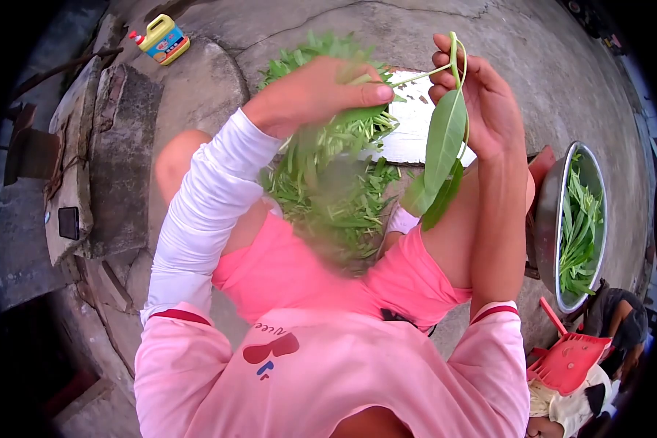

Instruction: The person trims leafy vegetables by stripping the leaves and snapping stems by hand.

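Observation:
My right hand (482, 102) pinches a stalk of water spinach (445, 135) near its top, its long green leaves hanging below the fingers. The thin stem runs left to my left hand (328, 95), whose thumb and fingers close on its other end. A white sleeve covers my left forearm. Under my left hand lies a heap of cut greens (336, 197), partly blurred and partly hidden by the hand. Beyond and between my hands is a white board (415, 139) with bits of green on it, beside the heap.
On the right stands a metal basin (562, 212) holding long green stalks. A red plastic dustpan-like thing (573, 361) lies lower right. At upper left is a yellow jug (164, 40) with a red cap. A dark phone-like slab (68, 223) rests on a stone ledge (73, 175).

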A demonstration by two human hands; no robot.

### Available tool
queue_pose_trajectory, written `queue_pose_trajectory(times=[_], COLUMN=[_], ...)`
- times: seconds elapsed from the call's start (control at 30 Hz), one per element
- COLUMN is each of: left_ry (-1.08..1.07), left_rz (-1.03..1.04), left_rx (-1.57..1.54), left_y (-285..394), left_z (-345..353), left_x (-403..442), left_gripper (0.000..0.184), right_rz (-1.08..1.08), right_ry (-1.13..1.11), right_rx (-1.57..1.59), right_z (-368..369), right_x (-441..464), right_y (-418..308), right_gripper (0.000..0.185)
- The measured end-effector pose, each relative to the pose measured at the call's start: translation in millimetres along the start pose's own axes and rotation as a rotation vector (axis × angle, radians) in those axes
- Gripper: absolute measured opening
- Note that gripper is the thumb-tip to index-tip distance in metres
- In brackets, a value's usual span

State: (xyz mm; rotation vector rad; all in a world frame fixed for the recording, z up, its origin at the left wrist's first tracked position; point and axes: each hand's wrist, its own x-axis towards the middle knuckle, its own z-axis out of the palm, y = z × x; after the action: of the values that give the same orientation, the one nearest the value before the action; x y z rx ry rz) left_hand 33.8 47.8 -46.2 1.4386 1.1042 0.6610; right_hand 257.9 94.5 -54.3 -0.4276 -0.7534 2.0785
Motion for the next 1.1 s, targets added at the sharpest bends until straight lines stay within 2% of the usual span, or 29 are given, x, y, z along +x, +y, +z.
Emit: queue_pose_trajectory(times=[0.27,0.37,0.47,0.53,0.57,0.67,0.7,0.77,0.8,0.9,1.0,1.1], left_ry=[0.067,0.019,0.013,0.115,0.155,0.343,0.329,0.312,0.302,0.303,0.333,0.355], left_rz=[0.096,0.151,0.131,0.179,0.218,0.146,0.196,0.202,0.203,0.182,0.208,0.247], left_rx=[0.154,0.201,0.239,0.227,0.219,-0.037,-0.133,-0.061,-0.025,-0.225,-0.234,-0.235], left_y=[-7.8,-23.5,-20.4,-28.5,-28.7,-3.2,-4.8,-7.7,-8.8,0.0,0.5,0.6], left_z=[-15.4,-21.8,-21.4,-22.3,-21.7,-5.8,-4.1,-2.0,-1.2,-2.0,-9.6,-9.3], left_x=[0.2,6.1,2.4,2.3,7.8,0.3,3.5,5.6,5.4,1.3,-0.9,-1.2], left_gripper=[0.028,0.041,0.039,0.036,0.035,0.038,0.038,0.035,0.034,0.031,0.029,0.029], right_rz=[-0.093,-0.116,-0.122,-0.116,-0.097,-0.028,-0.044,-0.053,-0.024,0.036,0.121,0.105], right_ry=[0.109,0.140,0.157,0.135,0.127,0.146,0.147,0.119,0.127,0.154,0.146,0.120], right_rx=[-0.231,-0.319,-0.360,-0.386,-0.428,-0.622,-0.678,-0.739,-0.691,-0.568,-0.661,-0.709], right_z=[-3.2,-3.4,-2.2,0.8,4.1,25.0,26.6,26.8,26.4,30.5,28.8,31.8], right_x=[0.9,0.0,0.3,0.2,-1.1,-2.1,-0.8,1.4,1.9,1.1,0.3,-3.4], right_y=[-1.7,-3.3,-2.7,-3.0,0.2,20.6,28.6,38.9,40.5,38.5,33.3,32.4], right_gripper=[0.036,0.038,0.037,0.036,0.036,0.033,0.029,0.021,0.021,0.020,0.021,0.019])
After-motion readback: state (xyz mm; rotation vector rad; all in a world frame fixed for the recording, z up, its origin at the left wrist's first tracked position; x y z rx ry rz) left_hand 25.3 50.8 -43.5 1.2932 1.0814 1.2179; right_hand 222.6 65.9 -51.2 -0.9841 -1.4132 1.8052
